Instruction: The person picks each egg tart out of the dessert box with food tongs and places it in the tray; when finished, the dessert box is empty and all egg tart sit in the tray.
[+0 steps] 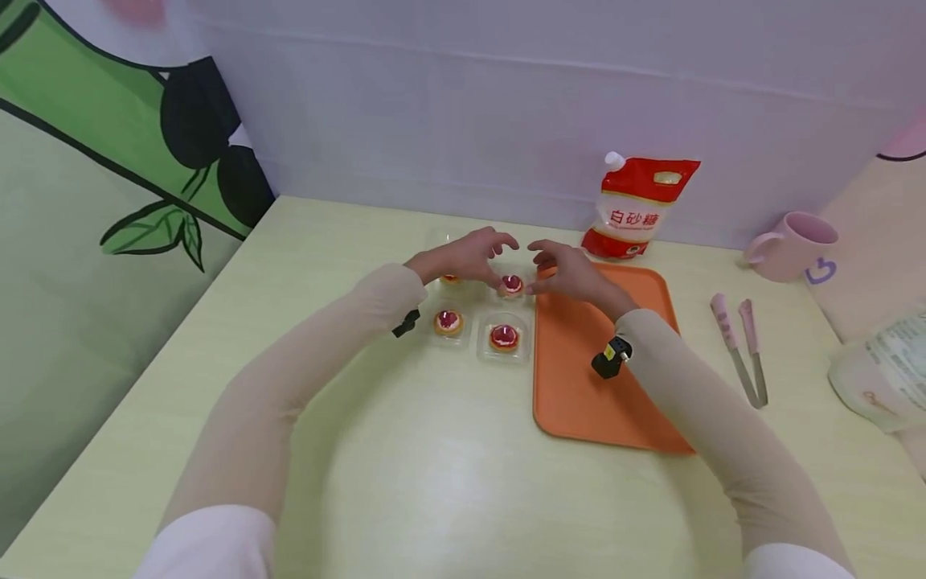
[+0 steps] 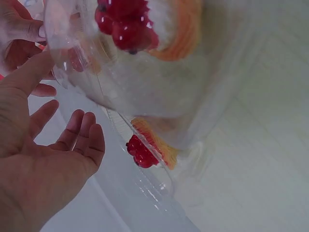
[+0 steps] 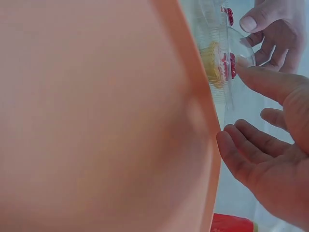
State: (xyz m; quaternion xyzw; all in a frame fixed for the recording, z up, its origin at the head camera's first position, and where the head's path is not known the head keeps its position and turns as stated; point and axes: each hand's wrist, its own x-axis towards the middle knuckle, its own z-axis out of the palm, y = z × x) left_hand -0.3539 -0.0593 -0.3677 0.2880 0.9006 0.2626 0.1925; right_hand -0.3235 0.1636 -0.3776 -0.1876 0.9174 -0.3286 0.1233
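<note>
Left grip (image 1: pixel 473 256) and right grip (image 1: pixel 575 275) are found spread; the tart's clear domed lid (image 3: pixel 243 46) should be pressed evenly, rim only.

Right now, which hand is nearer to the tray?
The right. In the head view, the right hand appears over the far left corner of the tray; the left hand is beyond the tray's left edge, by the tarts.

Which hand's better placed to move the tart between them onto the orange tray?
Probably the right hand: it's nearer the orange tray than the left hand and close beside the berry tart.
</note>
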